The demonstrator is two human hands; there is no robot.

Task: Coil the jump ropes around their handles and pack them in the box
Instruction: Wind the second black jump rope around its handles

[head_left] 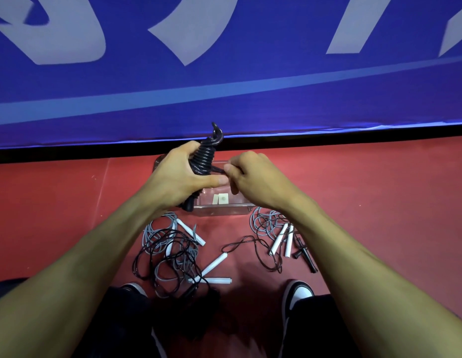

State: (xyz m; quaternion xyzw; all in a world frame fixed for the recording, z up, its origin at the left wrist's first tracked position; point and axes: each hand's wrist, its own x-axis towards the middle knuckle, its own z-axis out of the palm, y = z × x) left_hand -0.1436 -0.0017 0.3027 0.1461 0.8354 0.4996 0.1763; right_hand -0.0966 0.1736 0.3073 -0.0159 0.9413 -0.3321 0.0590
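My left hand (pixel 178 174) is gripping the coiled black jump rope (pixel 204 157) above the clear box (pixel 222 209); my right hand (pixel 253 174) is pinching its loose end.

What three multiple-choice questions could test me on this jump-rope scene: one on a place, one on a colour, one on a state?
1. Where is the clear plastic box?
A. on the red floor, beyond the loose ropes
B. on the person's lap
C. on the blue banner

2. What colour is the coiled rope in the hands?
A. white
B. black
C. grey

3. What is the right hand doing?
A. resting flat
B. pinching the rope's end
C. holding a white handle

Answers: 1 A, it sits on the floor past the ropes; 2 B, the coils are black; 3 B, the fingers pinch the strand while the left hand grips the coil.
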